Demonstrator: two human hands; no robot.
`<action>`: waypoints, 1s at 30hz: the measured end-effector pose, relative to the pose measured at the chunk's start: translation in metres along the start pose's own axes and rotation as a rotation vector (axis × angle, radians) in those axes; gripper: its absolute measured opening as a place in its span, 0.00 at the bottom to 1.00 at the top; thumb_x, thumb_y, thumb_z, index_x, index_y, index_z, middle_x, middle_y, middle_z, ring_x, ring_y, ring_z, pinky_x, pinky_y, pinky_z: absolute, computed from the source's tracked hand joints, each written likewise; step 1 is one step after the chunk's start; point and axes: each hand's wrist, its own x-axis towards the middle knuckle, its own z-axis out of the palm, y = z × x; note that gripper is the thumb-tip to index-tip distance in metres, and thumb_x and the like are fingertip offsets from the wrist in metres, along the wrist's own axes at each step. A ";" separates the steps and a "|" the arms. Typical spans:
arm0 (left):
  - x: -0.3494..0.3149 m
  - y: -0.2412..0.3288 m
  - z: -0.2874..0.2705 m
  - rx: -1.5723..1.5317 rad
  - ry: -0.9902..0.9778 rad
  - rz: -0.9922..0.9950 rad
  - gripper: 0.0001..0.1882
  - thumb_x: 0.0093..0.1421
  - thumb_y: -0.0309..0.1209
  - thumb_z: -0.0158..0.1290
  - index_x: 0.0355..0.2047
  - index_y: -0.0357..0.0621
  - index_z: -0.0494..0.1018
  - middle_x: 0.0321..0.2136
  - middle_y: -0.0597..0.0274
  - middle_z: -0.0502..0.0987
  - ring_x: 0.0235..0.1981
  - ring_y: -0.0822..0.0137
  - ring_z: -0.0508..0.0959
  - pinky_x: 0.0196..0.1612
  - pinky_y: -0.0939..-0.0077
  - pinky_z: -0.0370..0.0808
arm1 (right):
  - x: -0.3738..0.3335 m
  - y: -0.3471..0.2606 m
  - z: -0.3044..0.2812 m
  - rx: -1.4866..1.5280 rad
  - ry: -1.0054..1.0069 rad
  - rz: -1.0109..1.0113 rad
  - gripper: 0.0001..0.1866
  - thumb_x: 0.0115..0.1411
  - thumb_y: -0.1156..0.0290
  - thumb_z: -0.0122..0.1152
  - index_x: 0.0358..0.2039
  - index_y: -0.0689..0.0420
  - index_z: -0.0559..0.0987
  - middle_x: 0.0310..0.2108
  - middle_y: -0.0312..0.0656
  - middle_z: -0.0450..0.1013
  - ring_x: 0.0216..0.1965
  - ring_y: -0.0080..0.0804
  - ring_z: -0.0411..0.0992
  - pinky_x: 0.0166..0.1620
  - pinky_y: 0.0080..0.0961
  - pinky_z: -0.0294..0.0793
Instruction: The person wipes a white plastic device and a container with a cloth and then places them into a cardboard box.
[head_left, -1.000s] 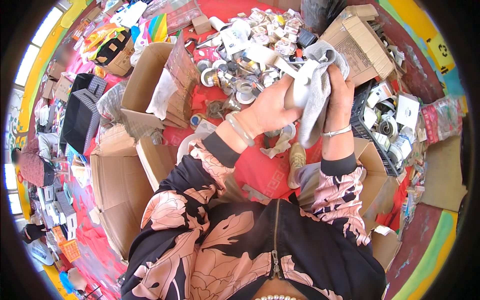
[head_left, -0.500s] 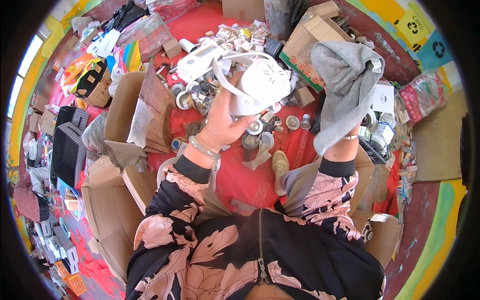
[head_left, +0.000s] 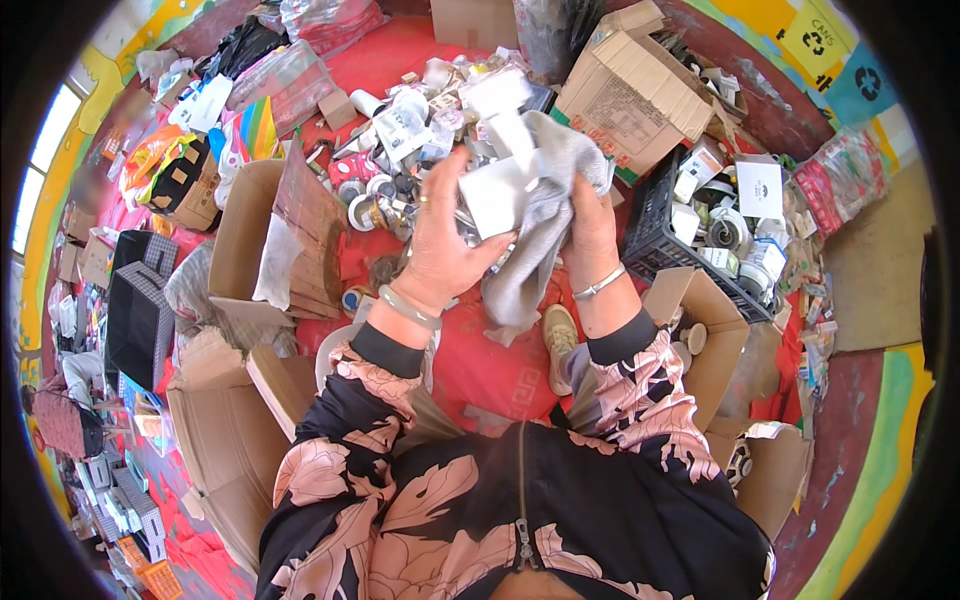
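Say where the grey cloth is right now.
In the head view, the grey cloth sits just right of centre, gripped by the right hand and pressed against the white object in the left hand.

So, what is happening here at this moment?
A person in a flowered jacket sits over a red mat crowded with small parts and cardboard boxes. The left hand holds a white boxy object, and the right hand presses a grey cloth against it. A black crate of parts stands at the right.

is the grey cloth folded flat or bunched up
Bunched up: the grey cloth hangs crumpled between the left hand and right hand, against a white object.
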 end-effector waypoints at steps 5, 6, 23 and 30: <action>0.000 0.009 0.011 -0.371 0.000 -0.321 0.55 0.35 0.32 0.70 0.58 0.35 0.46 0.50 0.50 0.62 0.52 0.61 0.65 0.55 0.69 0.63 | 0.003 0.008 0.000 0.286 0.027 0.207 0.28 0.56 0.49 0.52 0.48 0.59 0.69 0.43 0.43 0.71 0.42 0.36 0.71 0.47 0.33 0.71; 0.000 0.012 0.013 -0.360 -0.017 -0.325 0.55 0.35 0.32 0.70 0.58 0.35 0.46 0.49 0.50 0.63 0.52 0.62 0.66 0.55 0.70 0.64 | 0.002 0.010 0.002 0.276 0.039 0.215 0.29 0.55 0.48 0.52 0.48 0.59 0.68 0.42 0.43 0.71 0.42 0.36 0.71 0.47 0.32 0.71; 0.010 0.006 0.009 0.176 0.313 -0.117 0.38 0.34 0.28 0.66 0.48 0.39 0.61 0.44 0.50 0.66 0.48 0.51 0.65 0.51 0.62 0.64 | 0.004 0.012 -0.037 -0.288 -0.026 -0.250 0.22 0.56 0.63 0.55 0.48 0.59 0.68 0.41 0.38 0.71 0.38 0.29 0.69 0.40 0.26 0.71; 0.005 0.013 0.014 0.083 0.131 -0.010 0.29 0.42 0.30 0.60 0.47 0.40 0.66 0.44 0.56 0.70 0.49 0.56 0.66 0.54 0.63 0.61 | -0.011 -0.001 0.025 -0.926 -0.234 -0.416 0.31 0.38 0.72 0.72 0.45 0.56 0.71 0.41 0.44 0.71 0.45 0.37 0.68 0.49 0.28 0.66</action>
